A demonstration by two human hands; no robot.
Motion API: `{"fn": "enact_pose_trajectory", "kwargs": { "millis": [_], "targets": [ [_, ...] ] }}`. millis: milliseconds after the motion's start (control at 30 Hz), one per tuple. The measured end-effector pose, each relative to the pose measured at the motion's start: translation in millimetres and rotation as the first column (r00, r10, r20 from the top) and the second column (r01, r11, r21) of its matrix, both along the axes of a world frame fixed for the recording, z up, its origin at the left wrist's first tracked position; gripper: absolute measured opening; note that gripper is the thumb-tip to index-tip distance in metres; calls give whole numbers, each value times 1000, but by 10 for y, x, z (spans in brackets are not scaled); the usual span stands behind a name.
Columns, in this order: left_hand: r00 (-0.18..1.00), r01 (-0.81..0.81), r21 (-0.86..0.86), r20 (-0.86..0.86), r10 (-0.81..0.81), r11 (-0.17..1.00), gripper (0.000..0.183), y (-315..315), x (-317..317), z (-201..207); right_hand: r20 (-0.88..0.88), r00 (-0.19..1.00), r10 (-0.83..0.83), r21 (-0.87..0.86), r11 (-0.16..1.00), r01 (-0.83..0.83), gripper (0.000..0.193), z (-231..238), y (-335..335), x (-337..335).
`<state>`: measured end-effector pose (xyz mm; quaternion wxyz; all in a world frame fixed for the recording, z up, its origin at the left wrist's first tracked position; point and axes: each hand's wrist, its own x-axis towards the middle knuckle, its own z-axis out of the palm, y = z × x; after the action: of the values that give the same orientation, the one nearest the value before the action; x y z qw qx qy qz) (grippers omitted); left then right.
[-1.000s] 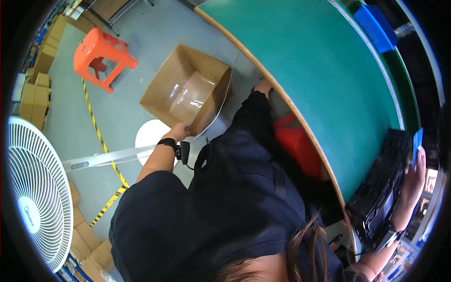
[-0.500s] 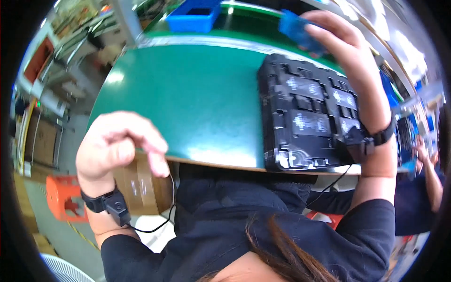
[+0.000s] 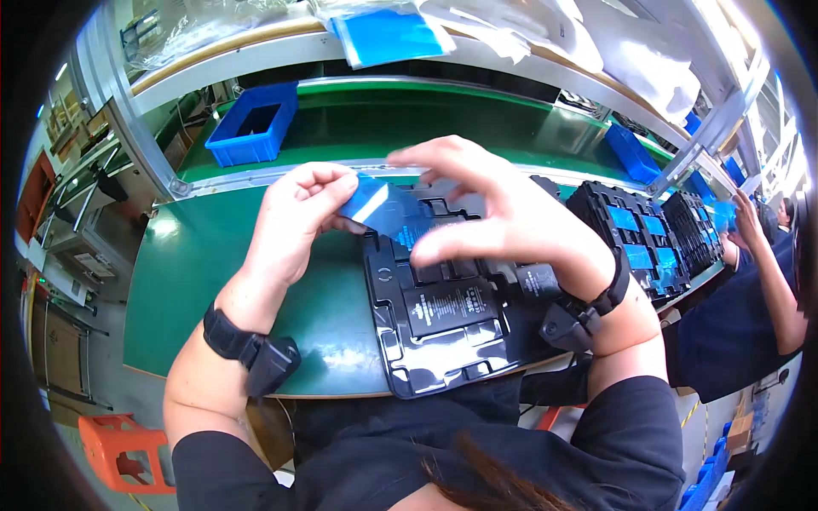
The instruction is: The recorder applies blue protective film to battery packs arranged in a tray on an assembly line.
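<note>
My left hand point(image 3: 298, 213) pinches the corner of a translucent blue plastic film sheet point(image 3: 379, 204) between thumb and fingers. The sheet stretches rightward over the far left corner of a black plastic tray point(image 3: 396, 358). Fingers spread and curved, my right hand point(image 3: 494, 204) hovers over the tray, its thumb close to the film's right part. Flat black battery packs with printed labels, such as a near one point(image 3: 452, 307), sit in the tray's compartments. My right hand and wrist hide part of the tray.
Behind the green table point(image 3: 196, 281) lies a green conveyor belt point(image 3: 375, 115) carrying a blue bin point(image 3: 251, 128). An overhead shelf holds blue film sheets point(image 3: 388, 36). To the right, another tray point(image 3: 609, 204) bears blue-covered pieces, and a co-worker point(image 3: 741, 289) holds blue film.
The blue film has passed from my right hand to my left. My left hand has come up to the tray; my right has come back from the belt and opened. The view has tilted upward.
</note>
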<state>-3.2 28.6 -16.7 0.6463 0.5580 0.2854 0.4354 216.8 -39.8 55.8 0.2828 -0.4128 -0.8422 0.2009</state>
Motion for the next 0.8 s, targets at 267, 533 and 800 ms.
{"fn": "enact_pose_trajectory", "kwargs": {
  "millis": [267,533,800],
  "targets": [
    [985,-172,373,93,147,912,19,-224,64,-62,-335,914,-228,-530,848,17,22,-215,176,40],
    [891,63,533,-411,193,844,80,-170,105,-315,-576,704,-417,-255,909,329,19,-292,367,303],
    [944,114,345,-331,7,931,80,-210,114,-382,-492,777,-392,-270,917,292,23,148,316,871]
  ]
}}
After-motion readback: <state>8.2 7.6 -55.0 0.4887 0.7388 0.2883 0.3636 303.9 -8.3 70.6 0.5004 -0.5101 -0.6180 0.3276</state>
